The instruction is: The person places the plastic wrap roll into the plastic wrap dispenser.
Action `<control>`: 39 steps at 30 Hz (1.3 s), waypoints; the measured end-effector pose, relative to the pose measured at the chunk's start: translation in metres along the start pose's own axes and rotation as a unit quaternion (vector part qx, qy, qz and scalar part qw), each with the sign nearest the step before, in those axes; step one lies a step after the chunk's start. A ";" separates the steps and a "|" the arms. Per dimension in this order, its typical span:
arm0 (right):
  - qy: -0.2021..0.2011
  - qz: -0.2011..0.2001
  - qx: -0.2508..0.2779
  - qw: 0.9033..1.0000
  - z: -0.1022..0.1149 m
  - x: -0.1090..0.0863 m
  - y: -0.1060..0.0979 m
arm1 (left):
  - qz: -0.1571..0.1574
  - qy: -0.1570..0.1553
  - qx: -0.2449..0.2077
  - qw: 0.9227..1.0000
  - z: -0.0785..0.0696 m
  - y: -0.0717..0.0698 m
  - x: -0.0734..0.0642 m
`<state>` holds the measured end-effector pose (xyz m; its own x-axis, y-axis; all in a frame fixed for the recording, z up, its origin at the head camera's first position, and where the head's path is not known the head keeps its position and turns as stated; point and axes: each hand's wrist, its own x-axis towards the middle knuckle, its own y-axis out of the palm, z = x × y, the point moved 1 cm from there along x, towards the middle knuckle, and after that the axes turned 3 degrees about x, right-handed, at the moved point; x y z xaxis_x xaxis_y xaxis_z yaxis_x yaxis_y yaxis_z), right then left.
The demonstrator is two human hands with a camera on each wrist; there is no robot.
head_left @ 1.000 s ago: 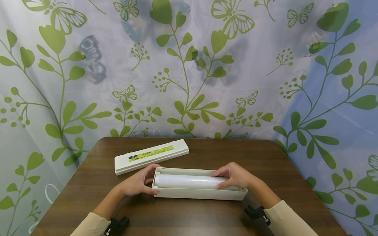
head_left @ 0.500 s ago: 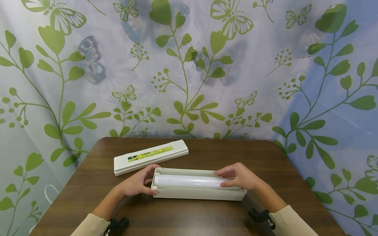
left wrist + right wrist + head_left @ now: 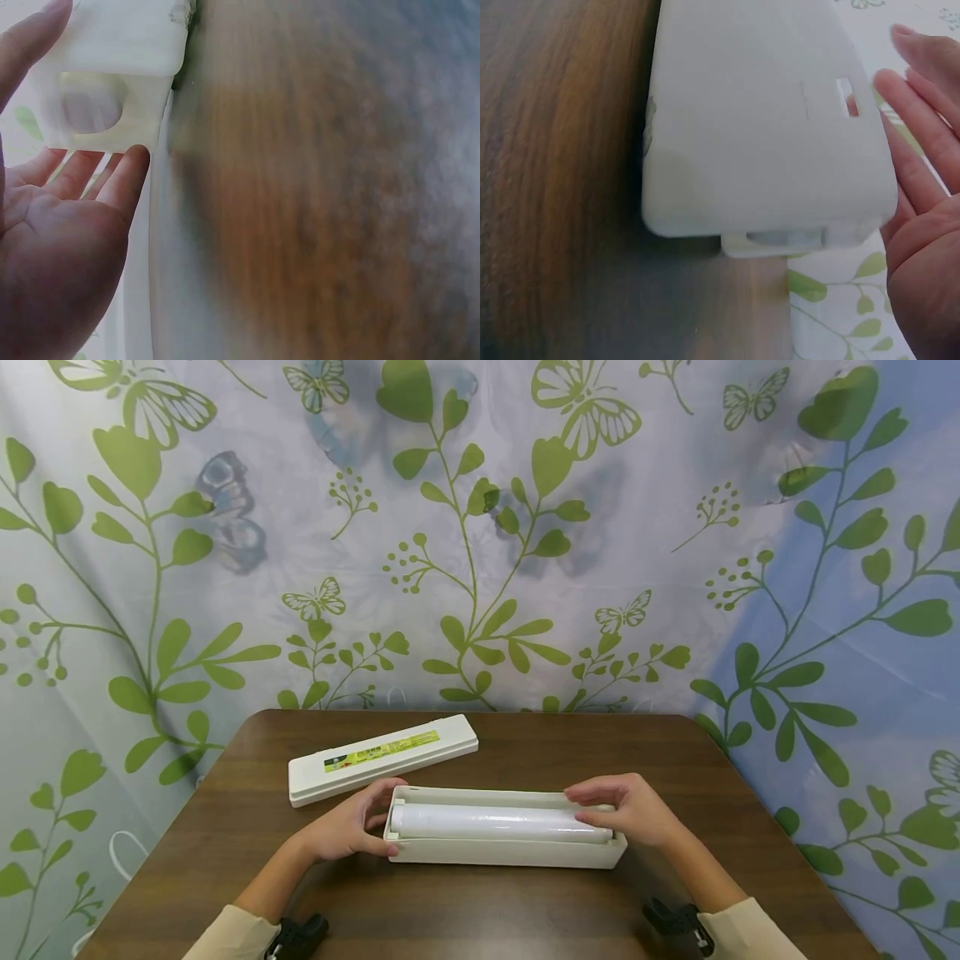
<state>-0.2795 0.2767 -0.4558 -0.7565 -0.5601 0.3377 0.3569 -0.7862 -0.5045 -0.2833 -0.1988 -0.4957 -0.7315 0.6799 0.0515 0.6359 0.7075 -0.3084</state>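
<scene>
A long white box (image 3: 510,853) lies on the brown table with its top off. Inside it lies a glossy white roll (image 3: 487,821) that looks like cling film, running nearly the box's full length. My left hand (image 3: 347,828) grips the box's left end, thumb at the front corner and fingers at the back. In the left wrist view those fingers (image 3: 129,178) reach along the end wall. Above the box's right end, my right hand (image 3: 628,810) has its fingers relaxed and apart from the thumb, close over the roll's right end. The right wrist view shows that box end (image 3: 772,135) from outside.
The white lid (image 3: 390,758), with a yellow-green label, lies at an angle behind the box on the left. The wooden table (image 3: 480,914) reaches back to a curtain (image 3: 480,543) printed with leaves and butterflies. Black wrist straps (image 3: 298,935) sit at both sleeves.
My right hand has slid right along the roll and let go of it, its fingers now near the roll's right end. The left hand and the box stay in place.
</scene>
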 end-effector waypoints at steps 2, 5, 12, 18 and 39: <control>-0.004 -0.020 0.000 1.000 0.001 -0.003 -0.002 | -0.003 0.004 0.004 1.000 -0.001 0.000 0.000; -0.010 -0.055 -0.007 0.998 0.002 -0.007 -0.004 | -0.007 0.008 0.009 1.000 -0.001 0.000 0.000; -0.011 -0.132 0.006 0.991 -0.003 -0.019 -0.007 | -0.005 0.009 0.006 1.000 -0.002 0.001 0.000; -0.016 -0.180 0.045 0.983 -0.012 -0.030 -0.005 | -0.003 0.004 0.002 1.000 -0.003 0.001 0.000; 0.016 -0.130 0.128 0.983 -0.042 -0.050 -0.010 | -0.007 0.011 0.009 1.000 -0.003 0.000 0.000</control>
<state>-0.2684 0.3236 -0.5005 -0.8562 -0.3258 0.4010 0.2722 -0.9441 -0.1858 -0.2821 -0.1983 -0.4928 -0.7342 0.6745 0.0771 0.6214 0.7134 -0.3239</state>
